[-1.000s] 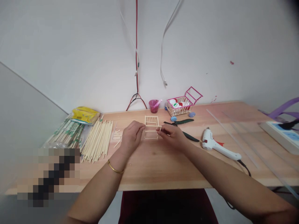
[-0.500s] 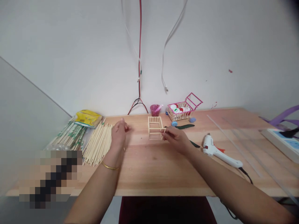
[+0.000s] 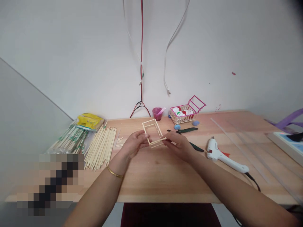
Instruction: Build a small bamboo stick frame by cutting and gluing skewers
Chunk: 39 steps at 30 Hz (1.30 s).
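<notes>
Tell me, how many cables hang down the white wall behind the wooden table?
3: a thin white cable on the left, a red cable beside it, and a flat white cable to the right. The red one's dark wires reach the table.

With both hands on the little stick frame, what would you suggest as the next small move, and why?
Probably set the stick frame flat on the table, near the glue gun. Left hand and right hand each pinch its near end, tilted off the wood, so neither is free.

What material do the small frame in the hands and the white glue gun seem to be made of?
Frame: thin pale sticks, probably bamboo or wood, matte and unpainted like the loose sticks nearby. Glue gun: apparently moulded plastic, smooth white with a slight sheen.
</notes>
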Available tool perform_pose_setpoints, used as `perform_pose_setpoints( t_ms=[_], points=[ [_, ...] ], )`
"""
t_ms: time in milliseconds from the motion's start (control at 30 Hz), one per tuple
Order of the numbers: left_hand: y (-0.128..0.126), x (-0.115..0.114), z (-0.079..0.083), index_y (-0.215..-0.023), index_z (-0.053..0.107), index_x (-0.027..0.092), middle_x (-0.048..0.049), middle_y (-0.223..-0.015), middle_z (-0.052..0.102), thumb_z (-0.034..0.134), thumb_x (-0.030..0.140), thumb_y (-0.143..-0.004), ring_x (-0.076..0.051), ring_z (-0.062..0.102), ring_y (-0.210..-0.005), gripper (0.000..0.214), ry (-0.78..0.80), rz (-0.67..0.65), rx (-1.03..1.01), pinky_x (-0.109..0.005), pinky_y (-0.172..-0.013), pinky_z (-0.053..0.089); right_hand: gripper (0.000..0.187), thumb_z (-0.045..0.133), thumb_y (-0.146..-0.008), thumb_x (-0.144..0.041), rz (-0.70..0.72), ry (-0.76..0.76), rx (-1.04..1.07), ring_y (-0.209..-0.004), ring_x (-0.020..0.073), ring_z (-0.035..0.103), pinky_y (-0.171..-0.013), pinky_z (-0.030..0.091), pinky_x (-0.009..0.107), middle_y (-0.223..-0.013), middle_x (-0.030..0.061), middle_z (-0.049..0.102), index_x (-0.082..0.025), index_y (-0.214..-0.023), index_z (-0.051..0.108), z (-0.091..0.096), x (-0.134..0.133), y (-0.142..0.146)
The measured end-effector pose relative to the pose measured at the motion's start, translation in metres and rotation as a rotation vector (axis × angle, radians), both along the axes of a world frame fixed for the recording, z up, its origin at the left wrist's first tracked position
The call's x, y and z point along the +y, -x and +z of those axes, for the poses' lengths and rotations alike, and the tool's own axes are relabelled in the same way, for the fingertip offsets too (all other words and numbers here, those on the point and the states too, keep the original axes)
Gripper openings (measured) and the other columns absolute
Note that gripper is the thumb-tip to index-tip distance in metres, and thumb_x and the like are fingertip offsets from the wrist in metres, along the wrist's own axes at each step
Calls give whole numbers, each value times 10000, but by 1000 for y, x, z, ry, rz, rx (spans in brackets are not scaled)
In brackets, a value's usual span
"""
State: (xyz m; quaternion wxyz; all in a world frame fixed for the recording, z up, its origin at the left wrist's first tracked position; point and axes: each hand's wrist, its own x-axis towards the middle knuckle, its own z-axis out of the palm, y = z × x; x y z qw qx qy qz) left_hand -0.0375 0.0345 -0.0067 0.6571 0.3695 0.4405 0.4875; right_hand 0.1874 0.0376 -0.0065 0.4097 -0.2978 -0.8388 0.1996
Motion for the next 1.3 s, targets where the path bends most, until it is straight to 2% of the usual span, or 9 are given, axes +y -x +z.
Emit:
perform_pose_setpoints(
  t_ms=[100,300,400,467,567,700,867,1067,1300],
  points=[
    [0,1,-1,-967,617,119,-105,-946,696,769,210,-698,-178,682,-779,322,-1,-15,-4,-317,-734,555,109,520,-910,-238,-8,9,12,-757,159,568,-688,452,289,-808,44,609,-208,-957,615,-4,0,1],
    [4,-2,6,-948,654,80,-156,-997,707,692,195,-768,-204,688,-829,216,-17,-90,-94,-338,-774,556,293,607,-860,-334,-105,89,188,-753,154,588,-708,491,297,-878,45,606,-207,-1120,558,-5,-3,-1],
    [6,-3,8,-992,653,77,-160,-1011,708,653,188,-791,-241,689,-883,230,-26,-148,-189,-369,-804,552,239,469,-936,-376,-189,154,277,-707,147,573,-664,467,284,-797,34,592,-199,-1039,594,-1,-5,-5],
    [8,-2,6,-1009,647,80,-158,-1001,711,629,200,-809,-257,690,-908,233,-9,-174,-245,-379,-822,547,312,397,-962,-402,-221,227,284,-644,140,548,-612,438,272,-698,17,562,-194,-920,626,2,-5,-8],
    [8,0,3,-1016,637,85,-166,-1000,711,588,245,-844,-261,688,-940,240,41,-163,-283,-391,-869,532,384,414,-946,-449,-235,298,250,-564,130,496,-552,395,262,-589,-6,502,-187,-758,621,4,-4,-9],
    [6,2,5,-1052,603,95,-171,-1005,708,546,273,-871,-249,677,-990,261,108,-127,-292,-374,-900,521,376,452,-920,-480,-163,381,234,-515,113,437,-509,360,247,-562,-23,477,-183,-748,606,1,-3,-5],
    [2,0,8,-1072,589,74,-182,-1017,702,500,257,-899,-237,673,-1004,267,139,-134,-316,-343,-903,520,301,516,-890,-456,-33,408,180,-595,115,450,-554,362,245,-689,-5,531,-181,-836,623,-4,-5,3],
    [0,-3,7,-1042,606,63,-188,-1039,697,481,251,-912,-247,666,-1018,261,121,-185,-337,-352,-907,520,281,549,-872,-436,-48,431,80,-523,98,350,-518,292,231,-559,-66,354,-187,-959,643,-4,-9,6],
    [-5,-4,0,-1078,620,73,-193,-1107,674,553,278,-885,-262,641,-1067,290,52,-230,-316,-386,-959,492,265,568,-867,-428,63,436,164,-669,152,544,-613,436,264,-707,3,596,-205,-968,670,-10,-8,9]
  ],
)
